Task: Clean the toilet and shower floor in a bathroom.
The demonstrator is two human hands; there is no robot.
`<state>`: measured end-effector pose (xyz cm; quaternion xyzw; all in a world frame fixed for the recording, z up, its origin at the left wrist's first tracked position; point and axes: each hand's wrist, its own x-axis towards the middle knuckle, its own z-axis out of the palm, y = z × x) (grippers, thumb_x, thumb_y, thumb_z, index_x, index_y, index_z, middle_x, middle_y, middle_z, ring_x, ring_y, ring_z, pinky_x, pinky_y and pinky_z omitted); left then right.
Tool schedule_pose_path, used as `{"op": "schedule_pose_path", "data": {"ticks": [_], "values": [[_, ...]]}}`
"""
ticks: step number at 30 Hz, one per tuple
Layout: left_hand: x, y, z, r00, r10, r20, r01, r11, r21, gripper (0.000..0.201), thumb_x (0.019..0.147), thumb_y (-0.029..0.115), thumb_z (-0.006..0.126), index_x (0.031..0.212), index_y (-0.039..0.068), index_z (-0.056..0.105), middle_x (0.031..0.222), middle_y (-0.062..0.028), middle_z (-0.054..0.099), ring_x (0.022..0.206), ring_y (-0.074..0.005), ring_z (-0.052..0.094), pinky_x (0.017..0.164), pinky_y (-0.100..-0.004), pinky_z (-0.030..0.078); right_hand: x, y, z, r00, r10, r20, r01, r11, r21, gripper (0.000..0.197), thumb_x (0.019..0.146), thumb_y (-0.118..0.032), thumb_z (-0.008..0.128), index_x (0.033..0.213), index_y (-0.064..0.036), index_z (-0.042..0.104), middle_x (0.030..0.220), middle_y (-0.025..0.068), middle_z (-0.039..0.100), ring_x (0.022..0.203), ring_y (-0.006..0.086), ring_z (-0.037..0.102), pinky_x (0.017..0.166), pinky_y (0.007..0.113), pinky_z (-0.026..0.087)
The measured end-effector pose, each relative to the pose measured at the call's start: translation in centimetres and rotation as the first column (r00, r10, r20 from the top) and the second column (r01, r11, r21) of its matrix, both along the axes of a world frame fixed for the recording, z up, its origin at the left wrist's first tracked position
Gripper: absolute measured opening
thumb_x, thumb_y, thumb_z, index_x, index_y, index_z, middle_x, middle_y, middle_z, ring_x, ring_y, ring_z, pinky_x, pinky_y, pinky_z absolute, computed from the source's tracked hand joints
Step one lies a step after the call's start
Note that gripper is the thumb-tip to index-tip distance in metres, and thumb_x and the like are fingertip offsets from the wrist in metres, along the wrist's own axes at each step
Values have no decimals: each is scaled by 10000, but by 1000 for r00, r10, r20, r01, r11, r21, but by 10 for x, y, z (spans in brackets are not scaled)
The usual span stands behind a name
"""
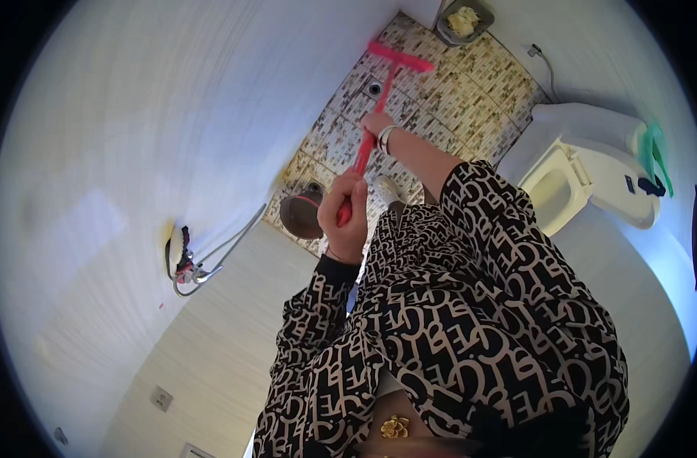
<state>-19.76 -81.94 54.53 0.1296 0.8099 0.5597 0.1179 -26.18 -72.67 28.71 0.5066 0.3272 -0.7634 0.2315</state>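
A pinkish-red, long-handled floor squeegee (400, 58) reaches away from me over the tiled floor (471, 99), its T-shaped head at the far end. Whether the head touches the tiles or hovers just above them, I cannot tell. My left hand (345, 210) is wrapped round the near end of the handle. Farther along, my right hand (377, 124), with bracelets at the wrist, grips the middle of the handle. A round floor drain (374, 89) lies just left of the handle, between the squeegee head and my right hand.
On the right stands a toilet (543, 172) with its lid up, a green item (655, 156) beside it. A grey bin (444, 32) holding crumpled paper is at the far wall. Left of my feet sits a dark bucket (301, 216). A shower hose (230, 248) hangs on the left wall.
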Motion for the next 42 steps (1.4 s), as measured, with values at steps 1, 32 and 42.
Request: {"op": "schedule_pose_path", "data": {"ticks": [1, 32, 42], "values": [[7, -2, 1, 998, 45, 40, -46, 999, 22, 102, 800, -75, 590, 750, -16, 524, 752, -100, 560, 706, -200, 548, 687, -269, 431, 5, -11, -8, 933, 349, -88, -336, 932, 139, 43, 690, -75, 541, 656, -51, 549, 541, 133, 545, 470, 260, 566, 431, 389, 471], [50, -80, 10, 990, 75, -119, -94, 982, -166, 320, 711, 55, 737, 568, 37, 451, 610, -89, 466, 565, -261, 479, 512, -336, 383, 67, -153, 40, 881, 376, -288, -472, 744, -472, 127, 743, -106, 595, 674, -18, 536, 577, 99, 543, 468, 215, 528, 461, 321, 469], [48, -67, 49, 968, 148, -201, -195, 952, -237, 256, 762, -10, 668, 594, 12, 476, 605, -94, 492, 518, -207, 487, 493, -302, 388, 69, -177, 49, 913, 354, -200, -407, 819, -404, 172, 769, -152, 559, 640, -41, 535, 560, 81, 544, 474, 198, 533, 458, 325, 453]]}}
